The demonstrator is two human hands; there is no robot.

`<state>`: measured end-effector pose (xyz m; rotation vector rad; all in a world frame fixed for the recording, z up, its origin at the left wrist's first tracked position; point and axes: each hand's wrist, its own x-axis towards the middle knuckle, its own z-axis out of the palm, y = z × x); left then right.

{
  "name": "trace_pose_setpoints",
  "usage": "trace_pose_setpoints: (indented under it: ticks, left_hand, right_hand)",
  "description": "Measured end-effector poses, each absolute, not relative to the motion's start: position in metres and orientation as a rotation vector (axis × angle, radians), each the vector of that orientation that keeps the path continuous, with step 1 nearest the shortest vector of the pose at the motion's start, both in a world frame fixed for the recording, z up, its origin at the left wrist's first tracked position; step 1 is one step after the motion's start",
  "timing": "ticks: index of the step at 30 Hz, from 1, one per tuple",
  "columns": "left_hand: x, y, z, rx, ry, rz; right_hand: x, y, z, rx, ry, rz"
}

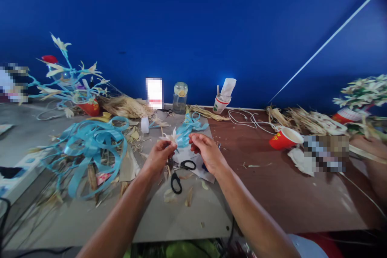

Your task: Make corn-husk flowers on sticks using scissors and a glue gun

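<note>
Left hand (159,155) pinched one pale straw flower (171,136) above table (272,193) centre, fingertips pressed together. Right hand (205,151) pinched blue ribbon (184,133), touching flower. One pair of scissors (171,182) lay just below hands. Three red cups (286,138), nearest tipped (yellow print unreadable). One jar (180,97), one white cup (220,104).

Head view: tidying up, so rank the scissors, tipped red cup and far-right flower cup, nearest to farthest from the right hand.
1. Scissors, just below-left of the right hand.
2. Tipped red cup, to its right.
3. Flower cup, at the far right.
</note>
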<state>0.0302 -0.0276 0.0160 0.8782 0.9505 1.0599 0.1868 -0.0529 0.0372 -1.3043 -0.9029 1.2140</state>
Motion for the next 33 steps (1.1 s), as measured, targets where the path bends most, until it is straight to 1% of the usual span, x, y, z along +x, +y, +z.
trace_pose_setpoints:
  ticks: [3,5,9,13,16,21,28,33]
  left_hand:
    - [0.032,-0.031,0.019,0.945,0.922,1.006]
    - [0.034,-0.032,0.019,1.013,0.916,0.986]
    - [0.035,-0.029,0.012,1.139,0.918,1.016]
    - [0.034,-0.029,0.012,1.193,0.876,1.062]
    - [0.031,-0.031,0.021,1.135,0.886,1.059]
    - [0.024,-0.029,0.030,0.867,0.897,1.108]
    - [0.018,-0.021,0.029,0.721,0.921,1.148]
    - [0.012,-0.015,0.022,0.861,1.086,1.374]
  right_hand:
    - [0.182,-0.055,0.048,-1.319,-1.077,1.298]
    - [0.175,-0.054,0.050,-1.317,-1.137,1.294]
    - [0.161,-0.047,0.048,-1.310,-1.073,1.267]
    - [0.156,-0.042,0.048,-1.285,-0.994,1.315]
    - [0.158,-0.037,0.050,-1.213,-0.910,1.413]
    - [0.163,-0.029,0.052,-1.114,-0.837,1.504]
    - [0.189,-0.015,0.058,-1.090,-0.716,1.416]
    - [0.214,0.004,0.068,-1.122,-0.815,1.125]
